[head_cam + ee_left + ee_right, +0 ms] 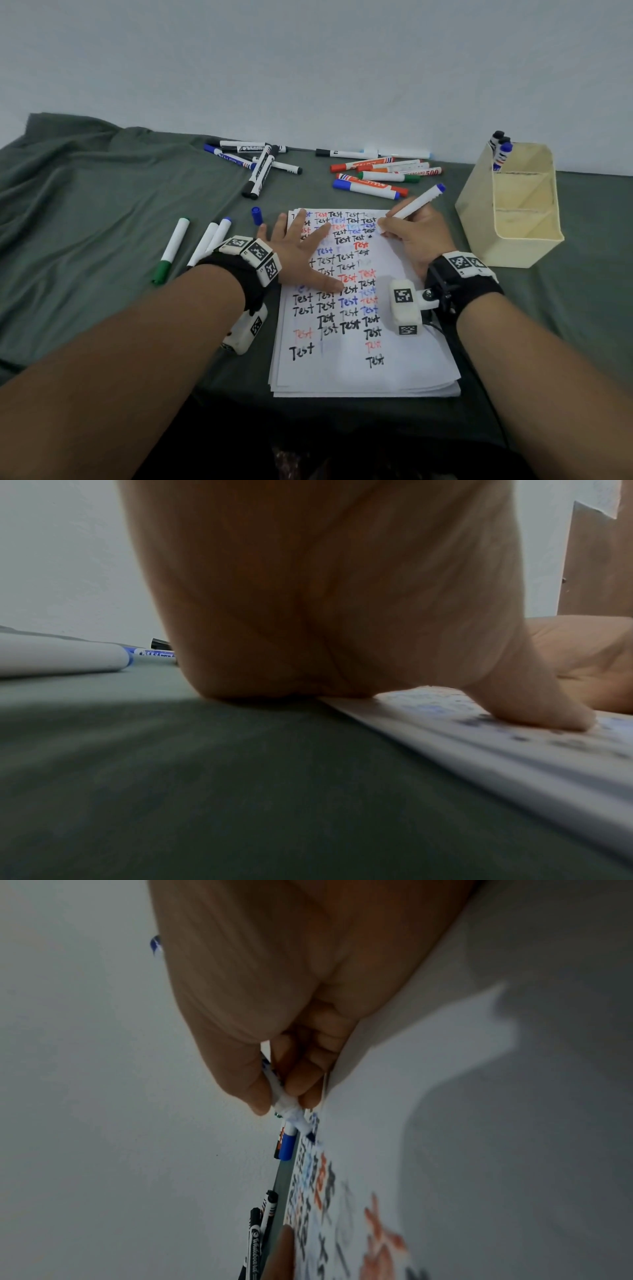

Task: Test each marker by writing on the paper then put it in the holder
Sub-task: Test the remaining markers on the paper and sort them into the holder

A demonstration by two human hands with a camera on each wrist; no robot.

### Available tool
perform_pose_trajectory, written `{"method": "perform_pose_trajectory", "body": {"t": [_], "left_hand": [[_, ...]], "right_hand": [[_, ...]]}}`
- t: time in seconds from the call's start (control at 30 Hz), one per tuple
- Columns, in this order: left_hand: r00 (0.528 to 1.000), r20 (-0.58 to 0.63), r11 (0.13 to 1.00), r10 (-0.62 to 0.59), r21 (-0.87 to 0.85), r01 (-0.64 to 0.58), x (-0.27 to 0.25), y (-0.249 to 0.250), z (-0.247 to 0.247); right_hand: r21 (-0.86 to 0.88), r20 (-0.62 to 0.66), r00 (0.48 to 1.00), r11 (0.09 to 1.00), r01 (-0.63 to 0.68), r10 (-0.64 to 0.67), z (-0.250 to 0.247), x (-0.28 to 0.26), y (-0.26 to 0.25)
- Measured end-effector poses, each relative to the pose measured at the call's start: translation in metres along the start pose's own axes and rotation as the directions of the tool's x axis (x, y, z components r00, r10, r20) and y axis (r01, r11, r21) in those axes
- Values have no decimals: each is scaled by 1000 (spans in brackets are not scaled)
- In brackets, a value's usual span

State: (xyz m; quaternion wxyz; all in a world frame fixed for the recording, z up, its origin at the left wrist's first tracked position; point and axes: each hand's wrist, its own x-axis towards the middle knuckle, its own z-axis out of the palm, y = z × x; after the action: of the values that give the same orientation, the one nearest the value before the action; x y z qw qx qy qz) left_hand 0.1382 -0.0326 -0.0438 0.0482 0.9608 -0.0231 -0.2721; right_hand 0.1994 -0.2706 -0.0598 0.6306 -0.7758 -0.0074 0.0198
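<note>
On flat paper (pixel 363 342), right hand (pixel 416 240) pinches cylindrical marker (pixel 416 202); left hand (pixel 298 246) splayed.

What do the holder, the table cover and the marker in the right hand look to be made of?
Holder: probably rigid plastic, cream, slightly glossy, with thin moulded walls and dividers.
Table cover: woven fabric, matt grey-green; it lies in soft folds and wrinkles.
Marker gripped by the right hand: likely smooth plastic, a white barrel with a blue end; the tip's material is too blurred to tell.
</note>
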Motion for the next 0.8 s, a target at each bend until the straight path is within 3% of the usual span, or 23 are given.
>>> {"method": "perform_pose_trajectory", "body": {"t": [0.8], "left_hand": [[1000,10,1000,-3,-3,3,-3,1,-2]], "right_hand": [[-50,39,998,998,41,-39,2,0,-1]]}}
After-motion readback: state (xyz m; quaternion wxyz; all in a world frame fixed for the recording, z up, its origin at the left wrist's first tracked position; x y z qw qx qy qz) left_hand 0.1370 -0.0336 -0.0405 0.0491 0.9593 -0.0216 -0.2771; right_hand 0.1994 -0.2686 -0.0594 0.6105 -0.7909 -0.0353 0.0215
